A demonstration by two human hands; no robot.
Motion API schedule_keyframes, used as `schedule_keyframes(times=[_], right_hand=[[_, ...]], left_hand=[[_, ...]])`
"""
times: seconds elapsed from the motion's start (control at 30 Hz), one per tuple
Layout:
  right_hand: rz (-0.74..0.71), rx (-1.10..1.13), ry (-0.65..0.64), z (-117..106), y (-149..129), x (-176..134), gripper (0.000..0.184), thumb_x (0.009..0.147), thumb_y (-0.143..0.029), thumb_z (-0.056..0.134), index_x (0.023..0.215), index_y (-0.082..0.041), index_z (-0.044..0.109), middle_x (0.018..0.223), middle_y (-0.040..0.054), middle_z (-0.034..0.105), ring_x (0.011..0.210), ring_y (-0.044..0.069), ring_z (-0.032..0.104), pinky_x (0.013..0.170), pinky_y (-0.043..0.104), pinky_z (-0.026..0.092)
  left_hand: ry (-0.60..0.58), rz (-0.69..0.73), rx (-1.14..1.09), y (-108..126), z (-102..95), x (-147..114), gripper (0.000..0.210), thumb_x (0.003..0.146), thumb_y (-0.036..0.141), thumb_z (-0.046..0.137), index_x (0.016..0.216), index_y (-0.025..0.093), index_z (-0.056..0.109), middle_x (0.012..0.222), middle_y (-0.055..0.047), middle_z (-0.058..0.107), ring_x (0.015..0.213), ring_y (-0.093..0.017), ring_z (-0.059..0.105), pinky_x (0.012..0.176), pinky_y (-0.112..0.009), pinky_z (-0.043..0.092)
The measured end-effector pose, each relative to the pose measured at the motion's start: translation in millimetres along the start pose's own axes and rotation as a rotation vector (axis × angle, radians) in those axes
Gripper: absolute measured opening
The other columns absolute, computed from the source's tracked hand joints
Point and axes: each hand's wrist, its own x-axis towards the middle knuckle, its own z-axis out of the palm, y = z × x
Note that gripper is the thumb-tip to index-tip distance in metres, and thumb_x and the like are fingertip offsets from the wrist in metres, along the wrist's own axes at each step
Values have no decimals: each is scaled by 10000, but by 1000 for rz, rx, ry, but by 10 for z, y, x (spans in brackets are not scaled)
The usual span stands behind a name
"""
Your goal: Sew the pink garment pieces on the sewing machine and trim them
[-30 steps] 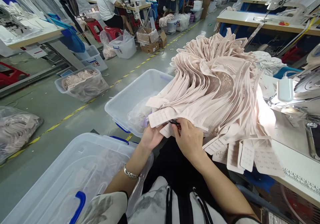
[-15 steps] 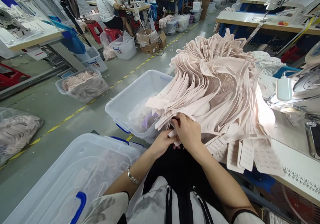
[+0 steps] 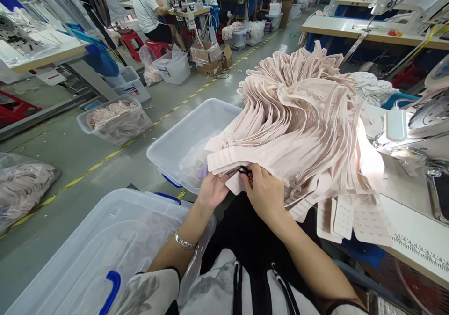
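Note:
A large heap of pale pink bras [image 3: 298,104] lies over the table edge in front of me, with lace panels and long back bands showing. My left hand [image 3: 213,191] is at the near left edge of the heap, its fingers tucked under a bra band [image 3: 228,158] and holding its hook-and-eye end. Close beside it, my right hand [image 3: 264,191] is closed around a small black tool [image 3: 244,170], mostly hidden by the fingers and fabric. More hook-and-eye ends [image 3: 343,214] hang over the table edge to the right.
An open clear bin [image 3: 168,132] with plastic bags inside stands left of the heap. A lidded clear box [image 3: 87,240] is by my left arm. On the right is a sewing machine [image 3: 414,123]. Beyond the yellow floor line, a person [image 3: 145,8] sits at another machine.
My left hand has moved left and turned more palm-up, apart from the right hand. The band end is now spread flatter to the left, and the black tool shows more.

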Motion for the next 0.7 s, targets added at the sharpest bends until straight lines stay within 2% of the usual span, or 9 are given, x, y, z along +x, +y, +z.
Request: schedule_keyframes(times=[0.13,0.23,0.33,0.43,0.5,0.57,0.7], right_hand=[[16,-71,-85,-3,-3,85,207,1022,-333,496,1036,-197,651,893,58,755,686,206,689,509,318,207],[37,-72,-154,8,-8,141,197,1023,-336,498,1065,-205,639,918,59,755,701,218,692,521,316,219],[56,-74,-203,9,-22,184,195,1025,-338,494,1083,-208,626,917,63,751,706,227,690,532,307,237],[71,-61,-210,1,-6,181,187,1019,-335,503,1092,-210,622,936,67,751,712,225,688,535,299,247],[64,-21,-168,3,36,138,181,1003,-341,533,1086,-208,624,932,62,752,707,222,686,531,295,263],[26,32,-68,14,95,64,183,989,-351,551,1057,-200,630,897,55,750,694,216,684,528,290,291],[-86,133,228,34,187,-103,248,1022,-364,480,1022,-172,638,832,53,731,690,183,680,559,269,369]], left_hand=[[-130,-23,20,-66,-79,-29,333,954,274,508,1222,206,694,1124,-84,756,1210,-289,639,1065,-456,489],[-212,-70,43,-234,-148,-67,324,842,363,735,1112,184,726,1132,-88,740,1212,-285,622,1053,-393,485],[-284,-147,125,-468,-183,-97,469,664,233,898,1093,173,719,1053,-73,738,1111,-240,654,951,-315,502],[-263,-215,245,-580,-180,-72,485,556,97,911,1000,155,726,901,-51,737,946,-209,683,809,-282,502],[-220,-206,317,-532,-169,-30,466,520,37,883,945,154,733,837,-31,733,901,-207,690,794,-281,503],[-188,-154,318,-407,-155,14,452,528,13,851,941,157,736,849,-27,746,914,-211,702,835,-292,520],[-23,4,81,-113,-112,79,323,661,53,754,964,158,708,883,-33,769,831,-185,724,821,-301,576]])
